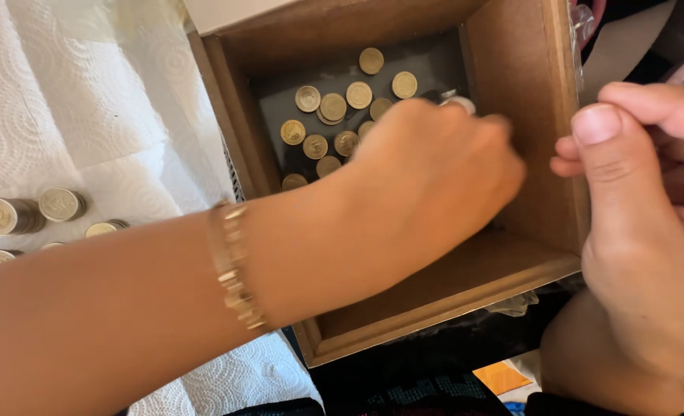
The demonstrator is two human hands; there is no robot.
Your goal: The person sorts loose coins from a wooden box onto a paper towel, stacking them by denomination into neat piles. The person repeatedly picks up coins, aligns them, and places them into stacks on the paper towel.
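Observation:
A brown wooden box (442,296) with a dark floor holds several loose gold-coloured coins (332,108). My left hand (434,173) reaches down into the box from the left, knuckles up. Its fingers curl out of sight over the coins near the right wall, so I cannot tell what they hold. A gold bracelet (234,262) sits on that wrist. My right hand (635,231) grips the box's right wall, with the thumb on the inner top edge and the fingers outside.
Several short stacks of coins (6,216) stand on a white paper towel (72,92) left of the box. A dark patterned cloth and an orange piece of paper (500,377) lie below the box. Clear plastic (584,19) shows at the top right.

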